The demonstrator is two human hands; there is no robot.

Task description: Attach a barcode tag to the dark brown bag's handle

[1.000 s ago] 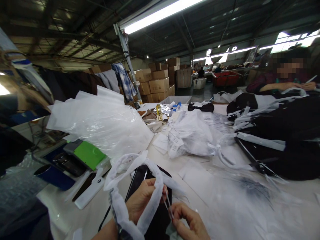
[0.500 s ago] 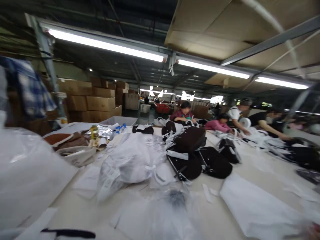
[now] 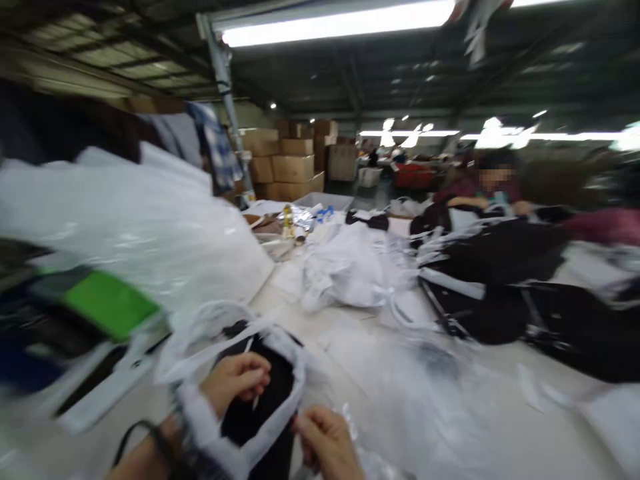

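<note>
A black bag (image 3: 273,363) lies on the table right before me, its strap wrapped in white paper (image 3: 297,377) that forms a loop around its top. My left hand (image 3: 237,383) reaches through this loop, fingers curled together over the black fabric. A small pale sliver shows beneath the left fingertips, too blurred to name. At the bag's right edge, my right hand (image 3: 327,440) has its thumb and fingers pinched together; what lies between them is hidden. Clear plastic bags (image 3: 425,393) lie just right of that hand.
Stacked white plastic sheets (image 3: 150,227) rise on the left above a green item (image 3: 110,303). More black bags (image 3: 500,310) lie to the right. Crumpled white wrapping (image 3: 345,267) sits mid-table. A co-worker (image 3: 495,183) stands across the table.
The view has swung left and down. Both my hands and the black bag with the wrapped strap are now in sight; the other black bags have shifted right in the picture.
</note>
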